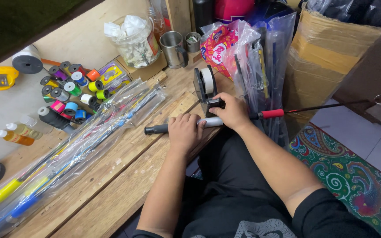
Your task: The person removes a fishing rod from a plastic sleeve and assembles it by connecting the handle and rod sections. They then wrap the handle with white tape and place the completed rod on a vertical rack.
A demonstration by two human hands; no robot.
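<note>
Two hands (206,123) gripping one rod handle (186,126), perhaps twenty thread spools (73,90)

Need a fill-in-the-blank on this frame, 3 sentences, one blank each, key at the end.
1. Both hands, left hand and right hand, grip a fishing ____ lying across the workbench.
2. The tape dispenser stands just beyond the ____ hand.
3. The band on the rod, just past the right hand, is coloured ____.

Missing words: rod; right; red
</note>
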